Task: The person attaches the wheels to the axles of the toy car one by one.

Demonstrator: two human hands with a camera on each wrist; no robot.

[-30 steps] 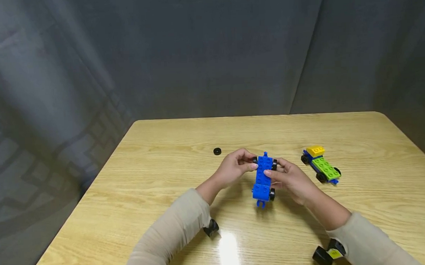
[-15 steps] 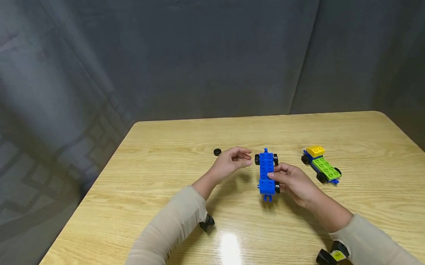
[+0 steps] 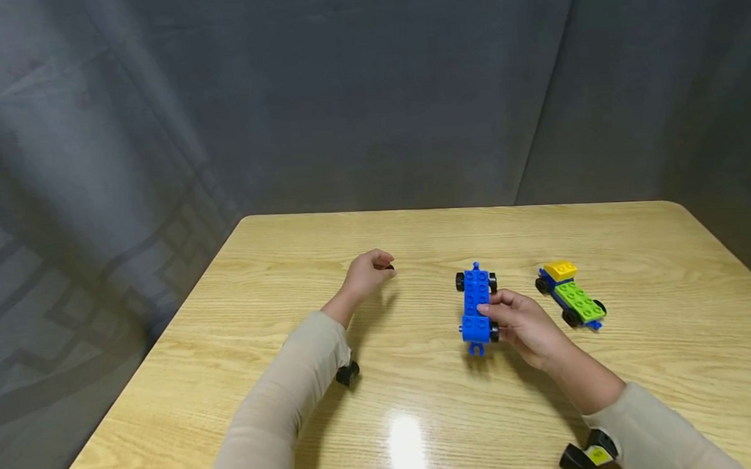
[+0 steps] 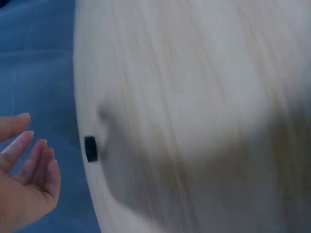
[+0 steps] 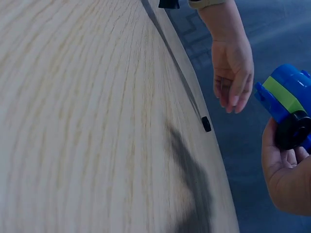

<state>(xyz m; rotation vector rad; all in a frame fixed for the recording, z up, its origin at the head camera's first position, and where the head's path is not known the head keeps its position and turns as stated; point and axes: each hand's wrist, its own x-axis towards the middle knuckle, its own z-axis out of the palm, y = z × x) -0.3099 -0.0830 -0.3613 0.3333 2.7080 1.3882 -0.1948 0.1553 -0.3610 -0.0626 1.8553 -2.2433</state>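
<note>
My left hand (image 3: pixel 366 275) reaches over the table's left-centre, thumb and fingers apart around nothing. Just beyond its fingertips a small black toy wheel (image 4: pixel 91 148) lies on the tabletop; the hand mostly hides it in the head view. A blue toy car chassis (image 3: pixel 475 293) with studs on top is held up by my right hand (image 3: pixel 530 326), thumb on its upper face. Black wheels show at three corners, and a bare peg sticks out at the near left one. The right wrist view reveals a lime-green band (image 5: pixel 283 93) along the chassis.
A second toy car (image 3: pixel 573 296), lime green with a yellow brick on it, stands on the wooden table (image 3: pixel 276 267) to the right. Small black devices (image 3: pixel 347 373) are worn at both wrists. Grey curtains (image 3: pixel 370 109) hang behind the table.
My left hand has let go of the chassis's far left wheel and moved left to the loose wheel. The right hand has kept the chassis, shifting it slightly right and straightening it.
</note>
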